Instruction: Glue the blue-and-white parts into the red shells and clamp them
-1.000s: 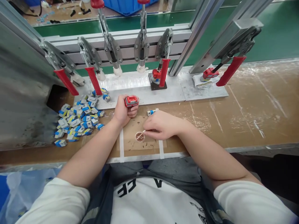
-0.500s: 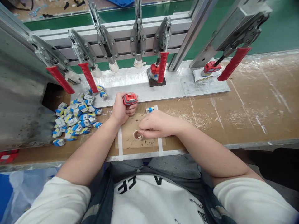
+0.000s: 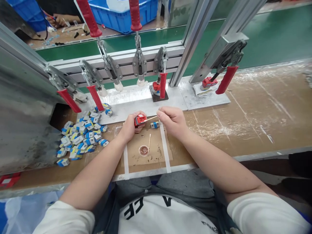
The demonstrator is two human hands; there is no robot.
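Observation:
My left hand [image 3: 130,128] is closed round a small red and grey plastic housing [image 3: 139,120], its recessed face turned up. Between thumb and fingers of my right hand [image 3: 172,119] is a cotton swab [image 3: 151,119], whose tip touches or nearly touches the housing. Below them, a small round dish [image 3: 144,150] with brownish liquid sits on a taped-down cardboard sheet [image 3: 134,154]. A second cotton swab [image 3: 149,141] rests against the dish's right side. Just under the swab in my hand lies one blue and white block [image 3: 154,125].
Many blue, white and yellow blocks [image 3: 80,138] are heaped at the left. Red-handled toggle clamps [image 3: 95,97] line a metal rail behind my hands; two press on red parts [image 3: 209,83]. Across the green strip are a blue bin [image 3: 124,18] and another person's hands [image 3: 59,21].
My right hand has risen from the dish to the red housing, now with the swab showing. The second swab at the dish has come into sight. The camera view has tilted up.

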